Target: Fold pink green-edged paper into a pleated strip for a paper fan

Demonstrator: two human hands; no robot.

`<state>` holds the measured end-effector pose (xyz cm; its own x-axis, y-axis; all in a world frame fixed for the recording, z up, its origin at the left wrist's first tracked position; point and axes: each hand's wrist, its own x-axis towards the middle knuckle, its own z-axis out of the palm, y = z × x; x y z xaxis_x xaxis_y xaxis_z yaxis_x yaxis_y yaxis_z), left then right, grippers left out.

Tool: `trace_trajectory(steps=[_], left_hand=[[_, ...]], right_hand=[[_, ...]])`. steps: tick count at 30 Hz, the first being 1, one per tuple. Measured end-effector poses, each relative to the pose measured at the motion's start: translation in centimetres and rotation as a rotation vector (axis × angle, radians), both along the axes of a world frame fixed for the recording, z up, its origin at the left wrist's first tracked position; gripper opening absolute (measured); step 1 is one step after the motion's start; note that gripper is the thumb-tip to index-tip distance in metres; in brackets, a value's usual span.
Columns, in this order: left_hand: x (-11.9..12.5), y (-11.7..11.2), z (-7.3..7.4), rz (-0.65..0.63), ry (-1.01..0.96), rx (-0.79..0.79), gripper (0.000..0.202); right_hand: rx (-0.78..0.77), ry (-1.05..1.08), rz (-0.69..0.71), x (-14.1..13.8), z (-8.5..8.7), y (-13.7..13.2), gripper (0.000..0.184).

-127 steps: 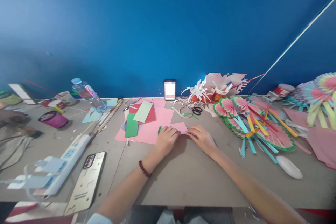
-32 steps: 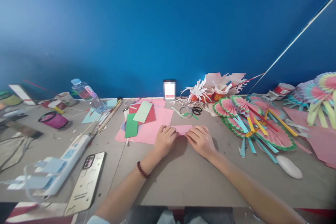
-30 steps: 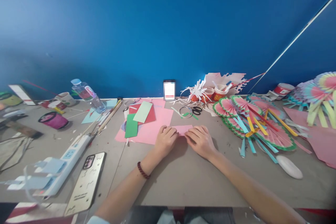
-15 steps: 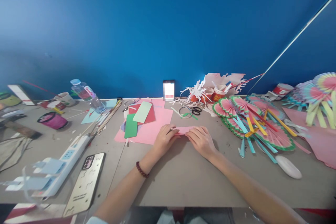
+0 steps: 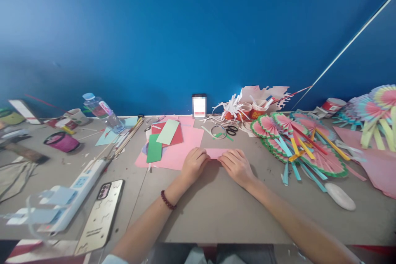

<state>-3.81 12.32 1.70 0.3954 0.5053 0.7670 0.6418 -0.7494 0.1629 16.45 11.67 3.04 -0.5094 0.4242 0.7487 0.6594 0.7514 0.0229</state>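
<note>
A narrow piece of pink paper (image 5: 214,154) lies between my two hands near the middle of the table. My left hand (image 5: 195,163) has its fingers closed on the paper's left end, and a dark beaded bracelet circles that wrist. At the other end, my right hand (image 5: 237,166) pinches the paper with bent fingers. The fingertips hide both ends. Beyond my left hand lies a larger pink sheet (image 5: 192,144), with a green card (image 5: 154,148), a pale green card (image 5: 168,131) and a red card (image 5: 176,137) on it.
Black-handled scissors (image 5: 232,130) and a tape roll (image 5: 218,132) lie behind my hands. Pleated paper fans (image 5: 324,161) and a white oval object (image 5: 340,196) are to the right. To the left are a phone (image 5: 100,216), a power strip (image 5: 78,189) and a leaning bottle (image 5: 105,111).
The pink paper between my hands now looks flatter, with more of its face toward me. Both hands stay in nearly the same place, still holding its ends.
</note>
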Motion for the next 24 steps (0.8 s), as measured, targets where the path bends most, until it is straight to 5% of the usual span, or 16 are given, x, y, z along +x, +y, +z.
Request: trace_trajectory(steps=[24], left_hand=[[-0.4,0.1,0.3,0.024,0.004,0.049,0.018]], right_hand=[[0.000,0.029,0.006,0.2,0.2,-0.1,0.015]])
